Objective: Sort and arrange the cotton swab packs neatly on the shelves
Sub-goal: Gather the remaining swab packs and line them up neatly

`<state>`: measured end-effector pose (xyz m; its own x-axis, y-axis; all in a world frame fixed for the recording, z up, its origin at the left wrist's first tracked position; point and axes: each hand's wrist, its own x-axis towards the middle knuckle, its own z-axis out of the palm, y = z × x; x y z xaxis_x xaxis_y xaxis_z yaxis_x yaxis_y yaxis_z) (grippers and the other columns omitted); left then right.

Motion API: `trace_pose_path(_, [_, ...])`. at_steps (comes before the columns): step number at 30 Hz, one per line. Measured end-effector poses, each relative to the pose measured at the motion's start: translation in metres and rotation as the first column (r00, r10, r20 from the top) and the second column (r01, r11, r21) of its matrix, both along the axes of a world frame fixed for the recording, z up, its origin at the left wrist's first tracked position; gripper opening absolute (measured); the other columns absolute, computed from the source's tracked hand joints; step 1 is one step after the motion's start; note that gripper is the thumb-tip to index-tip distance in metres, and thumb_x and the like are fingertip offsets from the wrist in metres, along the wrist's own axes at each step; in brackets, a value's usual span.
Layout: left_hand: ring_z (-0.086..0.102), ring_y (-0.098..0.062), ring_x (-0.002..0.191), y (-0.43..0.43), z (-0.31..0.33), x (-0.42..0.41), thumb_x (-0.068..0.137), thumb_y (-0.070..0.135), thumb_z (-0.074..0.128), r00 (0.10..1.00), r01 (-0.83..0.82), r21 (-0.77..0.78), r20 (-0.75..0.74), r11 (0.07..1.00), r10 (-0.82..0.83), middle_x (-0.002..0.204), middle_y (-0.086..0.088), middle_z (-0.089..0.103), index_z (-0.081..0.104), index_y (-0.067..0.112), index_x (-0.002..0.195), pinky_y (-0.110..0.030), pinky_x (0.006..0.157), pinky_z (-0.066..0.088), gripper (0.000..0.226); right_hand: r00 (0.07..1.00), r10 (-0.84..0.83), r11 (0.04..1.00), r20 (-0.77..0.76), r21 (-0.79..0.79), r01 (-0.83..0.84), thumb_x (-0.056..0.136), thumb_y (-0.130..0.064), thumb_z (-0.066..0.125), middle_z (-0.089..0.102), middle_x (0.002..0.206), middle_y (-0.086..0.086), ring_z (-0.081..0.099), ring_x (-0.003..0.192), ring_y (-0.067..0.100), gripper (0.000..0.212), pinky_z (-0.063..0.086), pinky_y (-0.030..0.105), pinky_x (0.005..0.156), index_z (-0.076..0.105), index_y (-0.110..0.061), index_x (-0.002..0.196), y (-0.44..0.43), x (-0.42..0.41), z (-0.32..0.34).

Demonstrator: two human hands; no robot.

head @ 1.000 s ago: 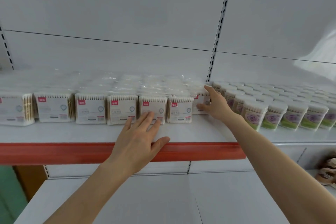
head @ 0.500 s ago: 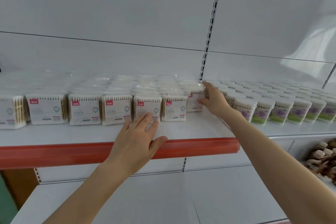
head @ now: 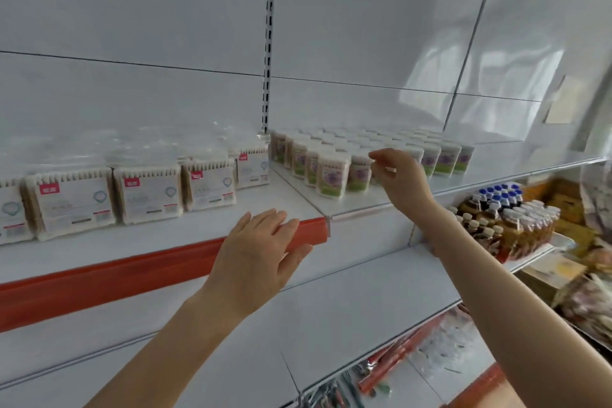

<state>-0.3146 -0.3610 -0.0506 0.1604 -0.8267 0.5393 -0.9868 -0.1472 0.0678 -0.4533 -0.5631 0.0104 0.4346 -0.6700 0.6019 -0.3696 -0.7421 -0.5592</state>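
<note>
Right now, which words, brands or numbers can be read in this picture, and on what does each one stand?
No text can be read.
Square cotton swab packs: red tag with white marks, small print below, all too blurred.
Round tubs: purple and green labels, too blurred.
Bottles at the right: labels too small.
Red shelf strip: plain, no text.

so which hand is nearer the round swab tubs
Right. The right hand is in front of the round swab tubs; the left hand is lower, over the red shelf strip.
</note>
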Motion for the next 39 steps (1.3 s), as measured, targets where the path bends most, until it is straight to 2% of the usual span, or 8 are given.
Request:
trace_pose_path(4, [0.069, -0.029, 0.084, -0.024, 0.007, -0.009, 0.083, 0.042, 0.047, 0.995, 0.005, -0.064, -0.094, 0.998, -0.011, 0.096, -0.012, 0.071, 0.070, 0.003, 0.099, -0.041, 0.074, 0.055, 0.048, 0.999, -0.035, 0.999, 0.004, 0.030, 0.035, 0.091, -0.009, 0.055, 0.065, 0.104, 0.008, 0.059, 0.098, 0.018, 0.021, 0.044, 0.022, 0.083, 0.064, -0.004, 0.109, -0.022, -0.041, -0.015])
trace_pose_path(9, [0.057, -0.030, 0.111, -0.063, 0.015, -0.028, 0.087, 0.031, 0.063, 0.955, -0.133, -0.167, -0.287, 0.977, 0.081, 0.128, -0.012, 0.058, 0.053, 0.004, 0.130, -0.034, 0.089, 0.044, 0.052, 1.000, 0.019, 0.999, 0.004, 0.046, -0.019, 0.091, -0.009, 0.056, 0.061, 0.102, 0.000, 0.054, 0.093, 0.008, 0.024, 0.037, -0.002, 0.070, 0.062, -0.004, 0.113, -0.057, -0.059, -0.031])
trace_pose_path(13, [0.052, -0.026, 0.115, -0.097, 0.019, -0.040, 0.090, 0.039, 0.055, 0.914, -0.288, -0.120, -0.330, 0.950, 0.235, 0.134, -0.009, 0.052, 0.036, 0.011, 0.142, -0.031, 0.087, 0.040, 0.062, 0.993, 0.112, 0.994, -0.024, 0.014, -0.112, 0.090, -0.012, 0.058, 0.060, 0.099, -0.003, 0.054, 0.092, 0.008, 0.022, 0.040, 0.014, 0.082, 0.064, -0.007, 0.111, -0.089, -0.062, -0.040])
trace_pose_path(16, [0.051, -0.027, 0.115, -0.120, 0.018, -0.047, 0.089, 0.044, 0.054, 0.875, -0.385, -0.105, -0.358, 0.917, 0.327, 0.133, -0.011, 0.050, 0.028, 0.012, 0.145, -0.033, 0.084, 0.041, 0.069, 0.981, 0.177, 0.983, -0.081, -0.035, -0.180, 0.090, -0.016, 0.058, 0.057, 0.100, -0.006, 0.049, 0.093, 0.005, 0.026, 0.032, 0.008, 0.078, 0.063, -0.008, 0.114, -0.115, -0.064, -0.044])
trace_pose_path(20, [0.040, -0.028, 0.130, -0.144, 0.020, -0.054, 0.085, 0.041, 0.062, 0.837, -0.415, -0.137, -0.445, 0.900, 0.318, 0.148, -0.012, 0.035, 0.011, 0.016, 0.149, -0.035, 0.096, 0.038, 0.086, 0.962, 0.243, 0.964, -0.122, -0.080, -0.254, 0.088, -0.018, 0.061, 0.058, 0.103, -0.005, 0.052, 0.094, 0.010, 0.029, 0.031, 0.010, 0.078, 0.063, -0.008, 0.114, -0.138, -0.066, -0.044])
trace_pose_path(24, [0.038, -0.025, 0.133, -0.160, 0.025, -0.056, 0.081, 0.032, 0.069, 0.810, -0.439, -0.180, -0.503, 0.880, 0.302, 0.151, -0.010, 0.030, 0.007, 0.017, 0.150, -0.036, 0.102, 0.034, 0.094, 0.951, 0.298, 0.929, -0.085, -0.202, -0.309, 0.085, -0.018, 0.066, 0.062, 0.115, 0.008, 0.058, 0.106, 0.025, 0.029, 0.045, 0.030, 0.088, 0.064, -0.006, 0.112, -0.148, -0.053, -0.025])
trace_pose_path(33, [0.049, -0.023, 0.123, -0.173, 0.021, -0.051, 0.083, 0.021, 0.069, 0.805, -0.465, -0.218, -0.508, 0.858, 0.308, 0.141, -0.010, 0.045, 0.017, 0.015, 0.148, -0.029, 0.095, 0.038, 0.084, 0.925, 0.155, 0.911, -0.346, -0.313, -0.269, 0.087, -0.040, 0.058, 0.039, 0.146, -0.004, 0.029, 0.137, 0.014, 0.057, 0.005, 0.032, 0.115, 0.040, -0.023, 0.139, -0.170, -0.028, -0.010])
trace_pose_path(39, [0.047, -0.029, 0.123, -0.179, 0.016, -0.046, 0.082, 0.023, 0.069, 0.806, -0.504, -0.218, -0.465, 0.836, 0.365, 0.139, -0.014, 0.045, 0.018, 0.012, 0.148, -0.035, 0.095, 0.039, 0.084, 0.923, 0.184, 0.897, -0.337, -0.327, -0.298, 0.087, -0.037, 0.059, 0.045, 0.141, -0.007, 0.032, 0.135, 0.009, 0.051, 0.002, 0.027, 0.114, 0.046, -0.023, 0.135, -0.177, -0.027, -0.013])
